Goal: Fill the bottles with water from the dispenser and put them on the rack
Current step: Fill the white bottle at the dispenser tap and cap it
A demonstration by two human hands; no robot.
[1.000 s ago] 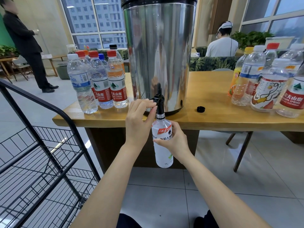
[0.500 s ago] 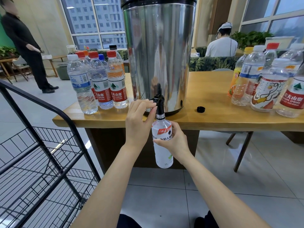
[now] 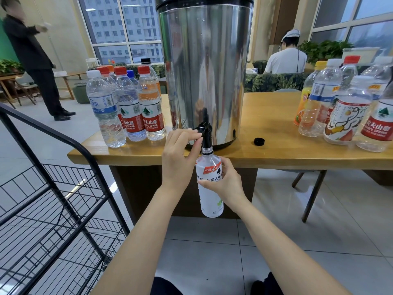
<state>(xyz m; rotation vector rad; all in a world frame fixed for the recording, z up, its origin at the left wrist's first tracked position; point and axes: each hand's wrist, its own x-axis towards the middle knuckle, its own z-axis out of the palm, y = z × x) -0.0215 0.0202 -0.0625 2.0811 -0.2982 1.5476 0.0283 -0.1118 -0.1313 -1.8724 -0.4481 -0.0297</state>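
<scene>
**One bottle (image 3: 209, 188) mid-fill, loads to go**

It's held upright, neck right under the spout (image 3: 206, 139), just off the table's (image 3: 276, 154) front edge. It's wrapped round the middle by the right hand (image 3: 226, 184) from the right side, while the tap lever (image 3: 201, 127) above is pinched by the left hand (image 3: 180, 158). Fill level can't be made out. A loose cap (image 3: 259, 141) is parked by the front edge, and the rack (image 3: 53, 188) is off left.

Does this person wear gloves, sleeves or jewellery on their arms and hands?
No gloves. The left hand and right hand are bare, with no ring, watch or bracelet showing. The left forearm and right forearm are bare, no sleeve in view.
</scene>
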